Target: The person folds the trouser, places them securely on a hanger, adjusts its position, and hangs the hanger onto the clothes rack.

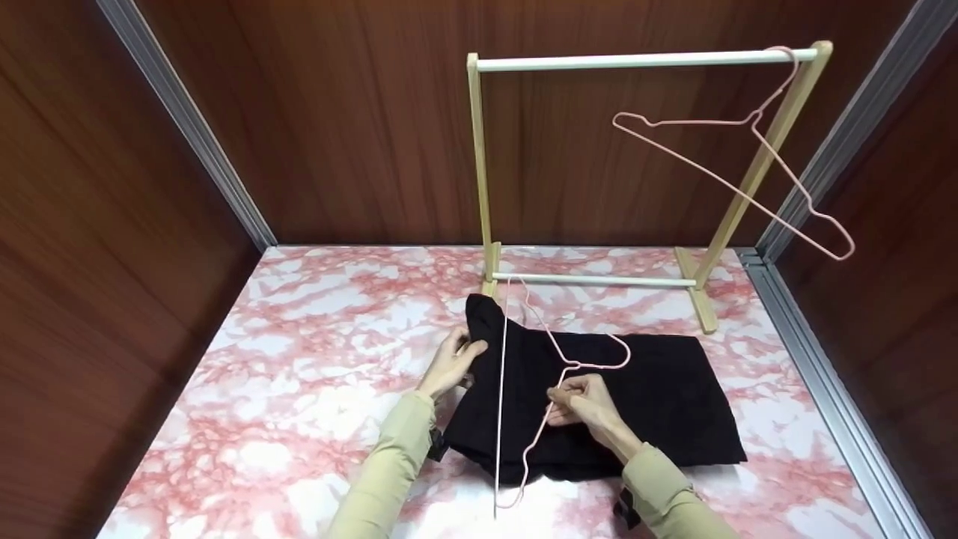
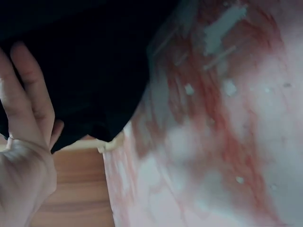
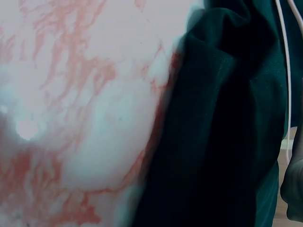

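Observation:
A black folded garment (image 1: pixel 666 412) lies across the table, its left end lifted and folded up. My left hand (image 1: pixel 449 364) grips that raised end, thumb on the near face; in the left wrist view the fingers (image 2: pixel 33 90) lie against the dark cloth (image 2: pixel 94 66). My right hand (image 1: pixel 587 408) pinches one sloping arm of a pink wire hanger (image 1: pixel 575 365) over the garment. The hanger's hook points right, and its long straight bar crosses the cloth near the lifted end. The right wrist view shows only an edge of the right hand (image 3: pixel 293 189) beside the cloth (image 3: pixel 213 118).
Behind the garment stands a rack with wooden legs and a white top rail (image 1: pixel 621 61). A second pink hanger (image 1: pixel 703 121) hangs at the rail's right end. Brown panels (image 1: pixel 359 135) wall in the red-and-white marbled table (image 1: pixel 299 359) at the back and sides.

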### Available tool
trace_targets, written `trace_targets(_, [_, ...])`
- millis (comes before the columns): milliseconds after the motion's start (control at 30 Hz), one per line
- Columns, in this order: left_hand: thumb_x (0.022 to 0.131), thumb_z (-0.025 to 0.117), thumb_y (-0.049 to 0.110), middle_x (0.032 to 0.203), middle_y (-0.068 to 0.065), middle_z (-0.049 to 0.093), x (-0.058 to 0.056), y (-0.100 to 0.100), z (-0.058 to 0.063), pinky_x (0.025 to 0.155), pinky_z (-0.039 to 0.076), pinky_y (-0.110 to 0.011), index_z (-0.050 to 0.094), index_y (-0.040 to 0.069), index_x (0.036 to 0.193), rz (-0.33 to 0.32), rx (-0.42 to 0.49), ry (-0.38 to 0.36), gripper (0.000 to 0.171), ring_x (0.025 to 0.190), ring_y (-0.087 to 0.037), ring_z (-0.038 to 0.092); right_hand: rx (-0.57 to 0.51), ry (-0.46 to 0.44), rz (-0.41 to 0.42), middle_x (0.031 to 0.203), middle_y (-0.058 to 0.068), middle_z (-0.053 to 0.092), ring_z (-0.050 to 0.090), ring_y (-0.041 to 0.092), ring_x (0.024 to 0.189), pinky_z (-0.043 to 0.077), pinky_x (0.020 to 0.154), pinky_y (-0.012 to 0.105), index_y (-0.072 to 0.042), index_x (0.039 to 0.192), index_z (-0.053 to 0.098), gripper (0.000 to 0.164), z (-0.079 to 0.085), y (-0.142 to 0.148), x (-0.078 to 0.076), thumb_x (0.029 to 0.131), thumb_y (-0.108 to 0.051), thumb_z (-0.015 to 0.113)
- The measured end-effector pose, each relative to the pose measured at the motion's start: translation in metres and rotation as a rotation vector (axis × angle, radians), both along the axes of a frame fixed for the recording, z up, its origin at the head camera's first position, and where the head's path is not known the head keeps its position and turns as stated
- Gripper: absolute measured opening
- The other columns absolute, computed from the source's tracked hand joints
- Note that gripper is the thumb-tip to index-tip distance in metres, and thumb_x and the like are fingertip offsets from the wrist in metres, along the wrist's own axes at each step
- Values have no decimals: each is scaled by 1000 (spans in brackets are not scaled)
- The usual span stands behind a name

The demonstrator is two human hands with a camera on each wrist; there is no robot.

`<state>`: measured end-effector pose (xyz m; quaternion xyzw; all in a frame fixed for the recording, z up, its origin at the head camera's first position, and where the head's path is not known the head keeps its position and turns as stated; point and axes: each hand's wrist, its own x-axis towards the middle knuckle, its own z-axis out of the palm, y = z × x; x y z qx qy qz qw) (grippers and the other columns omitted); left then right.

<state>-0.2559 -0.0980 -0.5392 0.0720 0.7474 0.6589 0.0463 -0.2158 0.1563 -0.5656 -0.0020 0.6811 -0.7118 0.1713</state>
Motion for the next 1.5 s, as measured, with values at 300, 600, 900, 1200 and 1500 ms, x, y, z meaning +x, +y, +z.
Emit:
trace_targets(300, [100,60,26,111,-22,61,0,23,8,63,57,-28,49,6,109,-106,-283,54,25,64,-11,59,-9,1,-2,61,3,70,69,11,53,61,57,28,4,79,60,13,0,5,-2,92,1,62])
trace_targets(600, [102,45,16,163,-19,29,-6,50,7,61,63,-32,53,4,128,-283,-152,-166,30,59,-15,65,-7,1,28,62,3,70,70,11,54,61,58,27,3,80,63,14,-2,11,-4,93,-2,64])
trace_targets(900, [84,75,21,135,3,65,-12,50,6,90,56,-42,37,5,150,-376,-942,398,77,99,-27,70,-10,-16,40,64,2,72,71,11,56,62,59,27,-2,81,64,12,-3,13,-2,93,-5,65])
trace_targets(1200, [77,74,65,150,-1,55,-18,46,-8,116,34,-44,47,11,149,-342,-1262,653,95,135,-26,44,-4,21,61,69,4,72,71,12,60,62,61,28,10,106,57,22,-1,15,1,93,-3,67])
trace_targets(1500, [64,64,88,167,2,28,-20,57,-29,128,18,-49,37,21,156,-399,-1426,659,117,157,-30,20,23,36,65,70,7,73,72,14,61,62,60,29,17,119,48,31,2,16,2,99,-5,58])
